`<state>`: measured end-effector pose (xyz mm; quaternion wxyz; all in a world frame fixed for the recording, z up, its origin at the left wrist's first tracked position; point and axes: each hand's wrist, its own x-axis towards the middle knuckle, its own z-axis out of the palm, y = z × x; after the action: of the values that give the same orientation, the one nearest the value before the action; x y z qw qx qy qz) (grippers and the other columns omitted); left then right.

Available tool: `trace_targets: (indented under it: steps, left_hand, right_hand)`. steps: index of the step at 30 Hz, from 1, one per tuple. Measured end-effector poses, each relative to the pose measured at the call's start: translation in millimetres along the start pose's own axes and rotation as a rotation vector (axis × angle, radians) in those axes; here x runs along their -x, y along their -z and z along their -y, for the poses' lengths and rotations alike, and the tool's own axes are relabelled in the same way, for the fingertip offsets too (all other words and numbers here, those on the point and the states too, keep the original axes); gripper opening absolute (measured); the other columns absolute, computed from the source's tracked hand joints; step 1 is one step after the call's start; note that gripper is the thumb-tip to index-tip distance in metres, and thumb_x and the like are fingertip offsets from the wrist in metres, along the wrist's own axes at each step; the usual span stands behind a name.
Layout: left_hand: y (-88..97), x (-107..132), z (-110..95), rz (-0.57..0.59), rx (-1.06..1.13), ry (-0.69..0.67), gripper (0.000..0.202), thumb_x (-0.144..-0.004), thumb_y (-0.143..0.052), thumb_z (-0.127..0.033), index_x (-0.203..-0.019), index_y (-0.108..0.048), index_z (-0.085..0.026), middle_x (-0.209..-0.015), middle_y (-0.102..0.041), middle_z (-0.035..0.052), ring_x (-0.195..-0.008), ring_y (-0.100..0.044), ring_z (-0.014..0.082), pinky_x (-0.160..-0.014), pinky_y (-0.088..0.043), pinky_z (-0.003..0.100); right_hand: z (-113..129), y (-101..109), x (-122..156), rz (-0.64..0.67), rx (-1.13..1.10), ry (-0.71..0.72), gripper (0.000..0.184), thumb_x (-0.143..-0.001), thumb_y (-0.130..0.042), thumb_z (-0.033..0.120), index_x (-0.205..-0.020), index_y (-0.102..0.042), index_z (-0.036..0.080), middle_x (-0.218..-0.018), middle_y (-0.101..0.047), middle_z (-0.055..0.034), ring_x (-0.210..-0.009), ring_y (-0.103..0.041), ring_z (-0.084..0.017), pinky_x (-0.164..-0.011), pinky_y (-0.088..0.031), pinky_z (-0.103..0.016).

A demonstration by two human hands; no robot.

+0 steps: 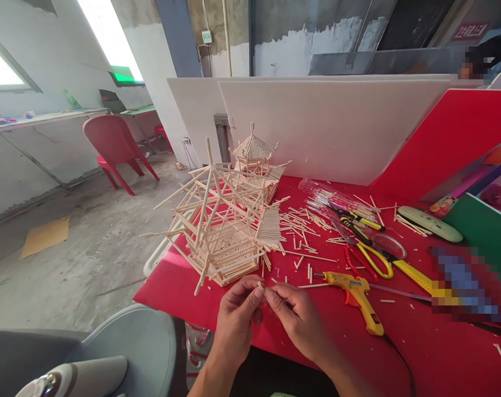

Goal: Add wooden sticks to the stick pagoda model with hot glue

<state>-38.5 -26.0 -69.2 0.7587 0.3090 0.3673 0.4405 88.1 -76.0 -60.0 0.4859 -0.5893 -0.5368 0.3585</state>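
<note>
My left hand [242, 309] pinches a short pale wooden stick piece [260, 285] between thumb and fingers, over the table's front edge. My right hand [294, 314] is closed beside it, its fingertips meeting the left hand's; anything between them is too small to make out. Just beyond stands a pavilion frame [219, 193] of thin wooden sticks with an open, unfilled roof. Behind it is a smaller stick pavilion [253, 149] with a covered pointed roof. A yellow hot glue gun [360, 298] lies to the right of my right hand, nozzle pointing left.
On the red tabletop [316, 336] lie loose cut sticks [300, 223], yellow-handled scissors [376, 259], pliers [355, 229], a yellow utility knife [415, 278] and a bag of sticks [341, 198]. White boards [316, 127] stand behind. A grey stool [138, 347] bears a bottle [85, 377].
</note>
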Motion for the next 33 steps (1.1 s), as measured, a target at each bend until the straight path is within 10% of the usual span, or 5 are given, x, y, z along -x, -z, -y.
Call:
trace_targets:
  steps: [6,18,25,33]
  left_hand:
    - [-0.1,0,-6,0.083,-0.139,0.028,0.022,-0.071,-0.078,-0.031,-0.079,-0.068,-0.014,-0.065,-0.063,0.0033,-0.054,-0.060,0.0135,-0.039,-0.043,0.019]
    - [-17.3,-4,-14,0.115,-0.199,-0.116,0.020,-0.073,-0.076,-0.031,-0.074,-0.069,-0.013,-0.055,-0.063,0.0020,-0.049,-0.058,0.0120,-0.044,-0.047,0.021]
    - [-34.7,-5,-19,0.148,0.051,0.146,0.028,-0.065,-0.082,-0.035,-0.069,-0.066,-0.012,-0.057,-0.059,-0.0008,-0.043,-0.050,0.0055,-0.037,-0.041,0.014]
    - [-41.5,-5,-21,0.119,-0.046,0.107,0.031,-0.064,-0.083,-0.037,-0.068,-0.065,-0.012,-0.058,-0.059,-0.0005,-0.042,-0.050,0.0065,-0.037,-0.044,0.017]
  right_hand:
    - [9,20,-9,-0.073,0.092,0.117,0.018,-0.091,-0.055,0.030,-0.096,-0.070,0.021,-0.081,-0.063,-0.0016,-0.069,-0.058,-0.011,-0.060,-0.044,-0.021]
    - [24,23,-21,-0.059,0.031,0.152,0.017,-0.088,-0.057,0.025,-0.079,-0.071,0.020,-0.065,-0.060,0.0013,-0.058,-0.053,-0.008,-0.054,-0.041,-0.020]
    - [19,22,-23,0.091,-0.536,-0.094,0.031,-0.089,-0.055,0.044,-0.097,-0.067,0.017,-0.067,-0.059,0.0012,-0.051,-0.061,-0.012,-0.045,-0.049,-0.024]
    - [27,40,-21,-0.108,0.104,0.181,0.020,-0.090,-0.054,0.030,-0.085,-0.071,0.021,-0.071,-0.065,-0.0006,-0.067,-0.060,-0.011,-0.064,-0.048,-0.022]
